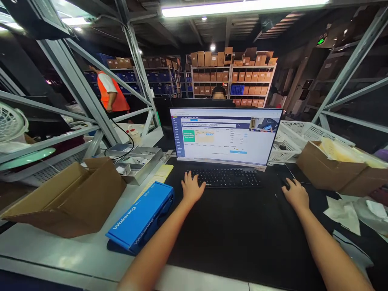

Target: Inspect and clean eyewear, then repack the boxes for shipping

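My left hand (192, 187) rests at the left end of a black keyboard (228, 178), fingers spread on the keys. My right hand (295, 194) lies over a dark mouse (285, 182) on the black desk mat (239, 238), right of the keyboard. A lit monitor (226, 135) stands just behind the keyboard and shows a form on a white page. A blue box marked "Wakening" (141, 218) lies on the mat's left edge, close to my left forearm.
An open cardboard box (68, 198) lies on its side at the left, metal trays (138, 161) behind it. A brown box of packets (336, 167) and white baskets (298, 137) sit right. A person in an orange vest (110, 91) stands among shelves; another person (218, 92) sits behind the monitor.
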### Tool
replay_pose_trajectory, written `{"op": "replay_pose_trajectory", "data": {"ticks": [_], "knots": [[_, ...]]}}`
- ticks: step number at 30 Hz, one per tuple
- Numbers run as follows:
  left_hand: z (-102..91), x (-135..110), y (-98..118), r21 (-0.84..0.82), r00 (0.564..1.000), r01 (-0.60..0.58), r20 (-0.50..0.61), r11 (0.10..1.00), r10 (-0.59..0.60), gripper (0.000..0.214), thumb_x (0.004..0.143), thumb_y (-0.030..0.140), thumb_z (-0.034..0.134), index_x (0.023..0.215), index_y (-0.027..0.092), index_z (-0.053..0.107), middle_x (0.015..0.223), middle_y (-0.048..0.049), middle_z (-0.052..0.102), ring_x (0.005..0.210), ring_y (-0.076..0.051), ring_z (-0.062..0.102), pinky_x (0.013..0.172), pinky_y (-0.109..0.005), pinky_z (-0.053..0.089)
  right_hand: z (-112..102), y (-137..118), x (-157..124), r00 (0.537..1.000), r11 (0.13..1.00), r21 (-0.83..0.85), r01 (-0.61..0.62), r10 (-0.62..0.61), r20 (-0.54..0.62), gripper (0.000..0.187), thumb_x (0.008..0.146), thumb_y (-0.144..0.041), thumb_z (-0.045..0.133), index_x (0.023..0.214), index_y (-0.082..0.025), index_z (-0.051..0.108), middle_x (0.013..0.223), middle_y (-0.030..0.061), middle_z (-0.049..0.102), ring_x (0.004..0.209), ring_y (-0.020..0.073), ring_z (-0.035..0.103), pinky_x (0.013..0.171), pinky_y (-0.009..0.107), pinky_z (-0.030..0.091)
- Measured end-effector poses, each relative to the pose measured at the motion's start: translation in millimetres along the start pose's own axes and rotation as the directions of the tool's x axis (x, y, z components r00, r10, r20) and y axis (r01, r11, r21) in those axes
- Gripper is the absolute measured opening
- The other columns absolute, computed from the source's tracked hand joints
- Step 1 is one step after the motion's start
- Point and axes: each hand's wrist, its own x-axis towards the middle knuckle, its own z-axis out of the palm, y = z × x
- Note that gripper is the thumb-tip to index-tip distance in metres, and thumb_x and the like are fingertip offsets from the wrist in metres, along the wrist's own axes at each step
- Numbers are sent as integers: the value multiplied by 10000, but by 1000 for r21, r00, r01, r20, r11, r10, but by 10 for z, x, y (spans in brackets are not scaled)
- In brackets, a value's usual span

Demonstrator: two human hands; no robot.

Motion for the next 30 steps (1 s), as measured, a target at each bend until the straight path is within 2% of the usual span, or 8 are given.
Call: {"op": "replay_pose_trajectory", "data": {"ticks": [3, 7, 11, 15, 19, 25, 28, 30], "knots": [[108, 6, -110, 12, 999, 45, -23, 999, -44, 569, 953, 464, 526, 1375, 83, 552, 1587, -268, 309, 1503, -430, 216, 1157, -648, 271, 68, 30, 31, 1000, 1000, -1, 15, -15, -21, 539, 950, -378, 411, 1432, -190, 559, 1497, 162, 474, 1214, 347, 578, 1012, 449, 462], [192, -43, -179, 49, 999, 18, -41, 999, -16, 578, 949, 501, 517, 1369, 108, 565, 1599, -244, 304, 1500, -400, 244, 1168, -583, 289, 148, 84, 69, 996, 998, -8, 63, -64, -70, 526, 950, -360, 401, 1405, -169, 582, 1468, 186, 489, 1253, 342, 555, 1030, 435, 447], [246, -22, -182, 107, 1000, -14, -13, 994, 16, 599, 960, 511, 483, 1405, 112, 534, 1597, -238, 319, 1505, -405, 222, 1155, -644, 269, 195, 114, 78, 995, 998, -10, 67, -68, -79, 525, 950, -366, 399, 1396, -165, 589, 1460, 191, 490, 1276, 346, 538, 1029, 437, 449], [292, 15, -173, 151, 996, -84, 33, 985, 80, 597, 966, 518, 459, 1433, 149, 514, 1586, -188, 373, 1514, -386, 201, 1167, -701, 198, 221, 125, 86, 994, 998, 3, 58, -58, -91, 525, 942, -384, 409, 1386, -178, 599, 1455, 177, 495, 1266, 345, 548, 1029, 445, 452], [317, 43, -178, 193, 999, -32, 23, 981, 28, 593, 970, 553, 430, 1440, 200, 512, 1596, -147, 372, 1511, -370, 222, 1147, -715, 236, 215, 130, 106, 997, 999, 38, 16, -13, -77, 534, 923, -393, 435, 1385, -184, 603, 1466, 162, 497, 1251, 347, 560, 1027, 448, 455], [331, 59, -194, 246, 1000, -9, 7, 969, 8, 580, 995, 531, 385, 1452, 195, 504, 1605, -168, 347, 1497, -368, 270, 1105, -651, 353, 193, 109, 121, 998, 996, 77, -51, 54, -41, 529, 894, -429, 477, 1367, -246, 627, 1463, 107, 518, 1209, 344, 580, 1009, 450, 467], [342, 57, -194, 250, 1000, -17, -4, 968, 19, 576, 997, 521, 386, 1449, 185, 507, 1600, -169, 357, 1493, -369, 274, 1104, -667, 345, 185, 108, 121, 997, 992, 109, -58, 63, -41, 533, 883, -425, 485, 1364, -245, 628, 1490, 100, 504, 1200, 334, 589, 1006, 454, 463], [343, 55, -186, 241, 999, -39, 14, 970, 36, 577, 992, 520, 400, 1444, 179, 511, 1587, -163, 384, 1493, -377, 266, 1115, -710, 302, 119, 93, 105, 996, 989, 128, -69, 77, -55, 537, 878, -418, 482, 1359, -230, 628, 1494, 116, 507, 1229, 347, 570, 1018, 505, 437]]}}
